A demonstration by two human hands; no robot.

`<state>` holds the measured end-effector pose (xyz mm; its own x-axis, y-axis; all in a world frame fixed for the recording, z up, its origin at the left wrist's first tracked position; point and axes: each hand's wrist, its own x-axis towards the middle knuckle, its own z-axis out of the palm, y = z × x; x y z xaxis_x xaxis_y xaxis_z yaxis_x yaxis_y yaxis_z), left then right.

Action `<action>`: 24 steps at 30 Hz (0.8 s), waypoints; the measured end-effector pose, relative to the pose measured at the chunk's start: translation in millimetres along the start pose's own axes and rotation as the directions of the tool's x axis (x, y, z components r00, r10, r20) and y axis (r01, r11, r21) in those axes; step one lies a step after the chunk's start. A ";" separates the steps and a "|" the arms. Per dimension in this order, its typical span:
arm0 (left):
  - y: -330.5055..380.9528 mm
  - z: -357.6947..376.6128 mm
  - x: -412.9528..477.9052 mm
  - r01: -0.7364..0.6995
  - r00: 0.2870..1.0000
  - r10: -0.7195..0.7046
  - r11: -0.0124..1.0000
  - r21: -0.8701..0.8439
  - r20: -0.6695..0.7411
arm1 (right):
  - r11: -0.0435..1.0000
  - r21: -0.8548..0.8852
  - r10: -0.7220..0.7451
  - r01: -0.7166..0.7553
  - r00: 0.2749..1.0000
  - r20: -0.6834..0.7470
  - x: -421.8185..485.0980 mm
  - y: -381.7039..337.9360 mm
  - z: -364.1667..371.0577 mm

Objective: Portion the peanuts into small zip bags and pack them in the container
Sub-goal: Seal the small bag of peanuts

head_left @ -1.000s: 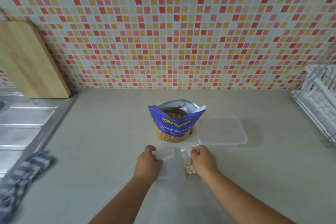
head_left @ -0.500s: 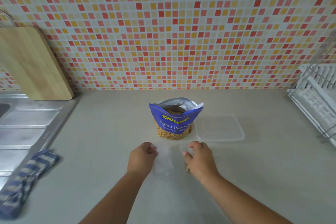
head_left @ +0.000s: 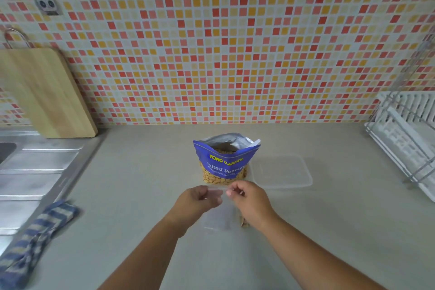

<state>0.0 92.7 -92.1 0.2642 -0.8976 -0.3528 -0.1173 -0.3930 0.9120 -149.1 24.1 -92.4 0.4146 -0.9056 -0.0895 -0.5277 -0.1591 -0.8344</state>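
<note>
An open blue bag of salted peanuts [head_left: 226, 160] stands in the middle of the counter. Right of it lies a clear plastic container [head_left: 281, 172]. In front of the bag, my left hand [head_left: 199, 202] and my right hand [head_left: 250, 201] pinch the top edge of an empty clear zip bag [head_left: 217, 215] from either side and hold it up off the counter. A small zip bag with peanuts [head_left: 244, 222] lies under my right wrist, mostly hidden.
A wooden cutting board [head_left: 44, 92] leans on the tiled wall at the left, above a steel sink drainer [head_left: 33, 172]. A blue striped cloth [head_left: 35, 238] lies at the sink's edge. A white dish rack [head_left: 407, 143] stands at the right.
Both hands have lifted the clear zip bag off the counter by its top edge. The camera has tilted up a little.
</note>
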 end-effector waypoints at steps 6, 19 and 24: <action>13.1 11.1 3.7 -0.190 0.921 0.265 0.945 0.264 -0.284 | 0.968 0.249 0.041 -0.018 0.995 -0.089 -2.7 -15.4 -7.3; 34.1 6.9 0.3 -0.445 0.789 0.614 0.582 0.680 -0.009 | 0.999 0.051 0.003 -0.008 0.995 0.095 2.6 -54.3 -32.8; 64.4 -3.5 -4.5 -0.522 0.760 0.650 0.590 0.616 0.022 | 0.991 -0.056 -0.115 0.125 0.980 0.165 6.5 -69.9 -48.2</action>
<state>-5.4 72.2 -31.0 0.1036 -0.9416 0.3204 -0.7969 0.1141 0.5932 -145.2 10.4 -8.4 0.5891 -0.8039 -0.0821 -0.5121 -0.2929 -0.8075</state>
